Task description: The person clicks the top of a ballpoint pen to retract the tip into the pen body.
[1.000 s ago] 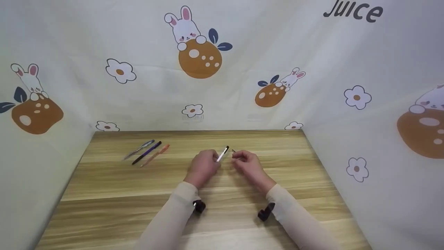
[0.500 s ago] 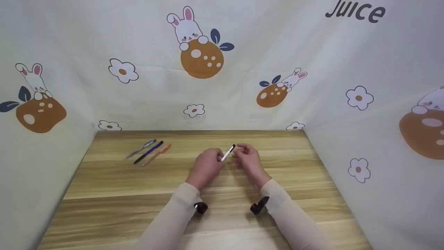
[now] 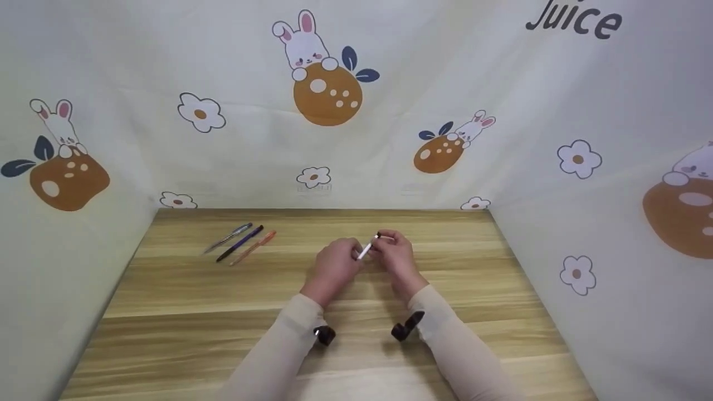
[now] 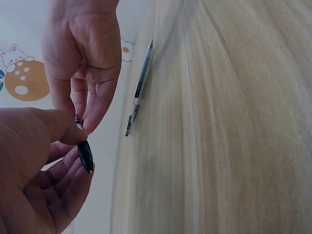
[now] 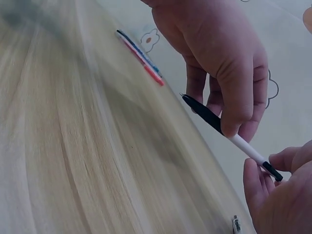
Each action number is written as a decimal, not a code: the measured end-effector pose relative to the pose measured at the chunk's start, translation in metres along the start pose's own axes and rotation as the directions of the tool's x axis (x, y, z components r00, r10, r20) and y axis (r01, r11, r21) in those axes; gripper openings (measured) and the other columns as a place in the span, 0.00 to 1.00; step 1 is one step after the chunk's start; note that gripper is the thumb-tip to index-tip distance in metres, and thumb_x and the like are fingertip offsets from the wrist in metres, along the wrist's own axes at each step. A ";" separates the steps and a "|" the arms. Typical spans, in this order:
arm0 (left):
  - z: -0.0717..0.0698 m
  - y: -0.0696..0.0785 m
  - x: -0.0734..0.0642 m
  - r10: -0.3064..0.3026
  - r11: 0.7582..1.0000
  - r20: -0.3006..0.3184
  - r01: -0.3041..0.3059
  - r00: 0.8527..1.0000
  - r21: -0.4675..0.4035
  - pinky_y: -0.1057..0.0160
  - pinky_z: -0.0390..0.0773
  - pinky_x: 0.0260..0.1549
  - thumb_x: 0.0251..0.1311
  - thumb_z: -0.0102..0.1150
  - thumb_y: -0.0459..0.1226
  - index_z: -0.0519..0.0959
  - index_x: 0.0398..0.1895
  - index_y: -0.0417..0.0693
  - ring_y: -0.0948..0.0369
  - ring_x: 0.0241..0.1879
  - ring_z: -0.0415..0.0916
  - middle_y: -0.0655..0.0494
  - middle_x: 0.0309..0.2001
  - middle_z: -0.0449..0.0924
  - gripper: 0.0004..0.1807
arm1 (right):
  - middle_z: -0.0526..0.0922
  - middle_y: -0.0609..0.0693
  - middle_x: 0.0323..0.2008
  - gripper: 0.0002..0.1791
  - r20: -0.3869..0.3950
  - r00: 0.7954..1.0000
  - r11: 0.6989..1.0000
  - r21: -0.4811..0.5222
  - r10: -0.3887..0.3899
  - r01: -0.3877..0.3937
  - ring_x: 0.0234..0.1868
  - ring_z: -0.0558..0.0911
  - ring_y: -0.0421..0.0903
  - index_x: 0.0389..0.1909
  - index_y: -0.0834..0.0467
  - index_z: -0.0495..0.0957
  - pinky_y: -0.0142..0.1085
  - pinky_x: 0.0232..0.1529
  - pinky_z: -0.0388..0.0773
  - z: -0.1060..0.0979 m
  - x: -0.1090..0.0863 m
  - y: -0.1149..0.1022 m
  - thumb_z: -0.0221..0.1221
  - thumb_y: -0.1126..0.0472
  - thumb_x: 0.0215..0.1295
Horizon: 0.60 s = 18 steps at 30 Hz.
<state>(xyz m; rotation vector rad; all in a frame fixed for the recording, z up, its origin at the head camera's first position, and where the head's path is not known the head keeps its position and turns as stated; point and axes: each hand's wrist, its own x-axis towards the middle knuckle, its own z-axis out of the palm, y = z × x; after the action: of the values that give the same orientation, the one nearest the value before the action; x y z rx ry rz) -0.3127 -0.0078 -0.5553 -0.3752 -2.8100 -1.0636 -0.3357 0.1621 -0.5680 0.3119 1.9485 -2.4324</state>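
A white pen [image 5: 246, 147] with a black grip section and a black clip end slants between the two hands. My left hand [image 3: 334, 264] holds it by the grip section between thumb and fingers, its metal tip showing past the fingers in the right wrist view. My right hand [image 3: 395, 259] has thumb and fingertips around the clip end. In the left wrist view, a clear pen [image 4: 141, 85] with a dark refill lies on the table beyond the hands; the right hand hides it in the head view.
At the left of the wood-grain table [image 3: 195, 334] lie a silver-grey pen [image 3: 229, 238], a purple pen [image 3: 240, 243] and an orange pen [image 3: 254, 247], side by side. A printed cloth [image 3: 245, 150] walls the table at the back and sides.
My left hand has shifted slightly right with the white pen. The right hand has come in from beside the clear pen, and its fingers have closed around the white pen's clip end.
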 end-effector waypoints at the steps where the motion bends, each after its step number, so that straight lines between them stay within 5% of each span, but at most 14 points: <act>1: 0.000 0.000 0.000 0.005 1.000 -0.005 -0.005 1.000 -0.001 0.47 0.85 0.40 0.62 0.77 0.35 0.88 0.42 0.49 0.56 0.37 0.85 0.60 0.35 0.88 0.07 | 0.85 0.56 0.43 0.23 0.000 1.000 1.000 0.002 -0.006 0.006 0.42 0.89 0.50 0.64 0.70 0.75 0.54 0.63 0.85 0.000 0.000 0.000 0.66 0.72 0.72; 8: -0.001 0.000 -0.002 0.013 0.999 -0.013 -0.013 1.000 -0.030 0.48 0.85 0.40 0.61 0.75 0.34 0.88 0.42 0.49 0.56 0.37 0.84 0.60 0.35 0.87 0.07 | 0.85 0.55 0.43 0.19 -0.007 0.999 0.999 -0.001 -0.033 0.033 0.39 0.89 0.46 0.60 0.67 0.78 0.54 0.61 0.87 0.003 0.000 0.000 0.66 0.73 0.70; 12: -0.001 -0.002 -0.003 -0.016 0.990 0.018 0.018 1.000 -0.139 0.51 0.84 0.39 0.62 0.75 0.33 0.87 0.43 0.48 0.58 0.35 0.82 0.60 0.34 0.87 0.08 | 0.85 0.56 0.43 0.17 0.007 0.999 1.000 0.000 -0.031 0.031 0.40 0.90 0.47 0.58 0.66 0.79 0.51 0.58 0.88 0.002 0.002 0.001 0.66 0.74 0.71; 18: -0.001 -0.008 -0.004 -0.070 0.900 0.108 0.109 0.992 -0.421 0.63 0.82 0.33 0.62 0.71 0.28 0.85 0.44 0.41 0.63 0.29 0.81 0.56 0.34 0.86 0.09 | 0.86 0.56 0.45 0.17 0.066 0.997 0.998 -0.044 -0.031 0.034 0.42 0.90 0.49 0.59 0.65 0.81 0.46 0.54 0.89 0.002 0.006 -0.003 0.67 0.74 0.72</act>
<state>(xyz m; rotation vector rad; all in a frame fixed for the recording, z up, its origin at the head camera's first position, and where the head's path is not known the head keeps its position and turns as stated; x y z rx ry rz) -0.3107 -0.0150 -0.5605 -0.3401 -2.6707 -1.7318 -0.3420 0.1618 -0.5657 0.1986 1.9943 -2.3813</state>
